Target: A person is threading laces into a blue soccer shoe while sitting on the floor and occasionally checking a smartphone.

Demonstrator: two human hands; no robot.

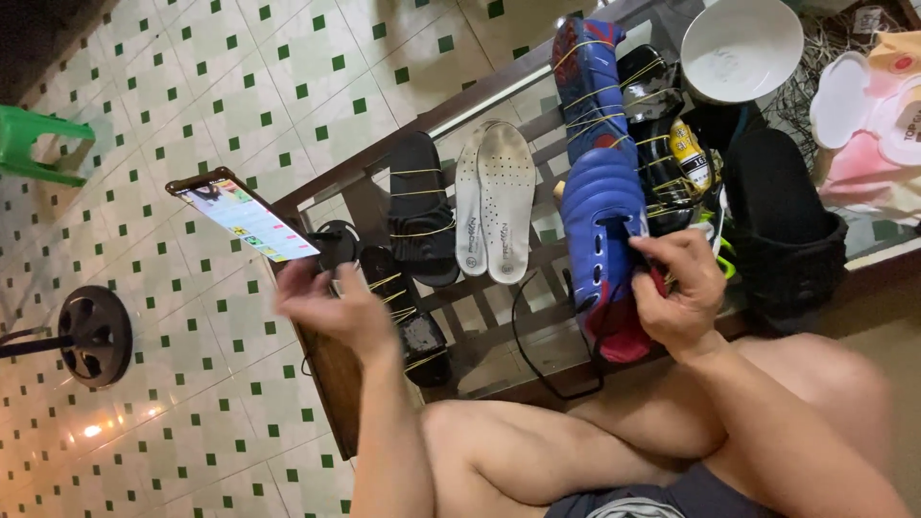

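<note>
My right hand [676, 288] grips a blue shoe [597, 225] with a red heel part, holding it over the glass-topped wooden table [331, 369]. My left hand [331, 302] is blurred, fingers spread, empty, just below a phone on a stand [247, 217] with a lit screen. Beyond the blue shoe lies another blue and red shoe [585, 82] wrapped in yellow rubber bands. Two white insoles [494, 197] lie side by side on the table. Black soles [422, 206] bound with rubber bands lie to their left.
A white bowl [741, 48] stands at the table's far end. A black shoe [782, 225] sits to the right, beside pink and white packaging [868, 125]. A black cable [537, 364] loops at the table's near edge. A green stool [34, 144] and a round black base [93, 334] stand on the tiled floor.
</note>
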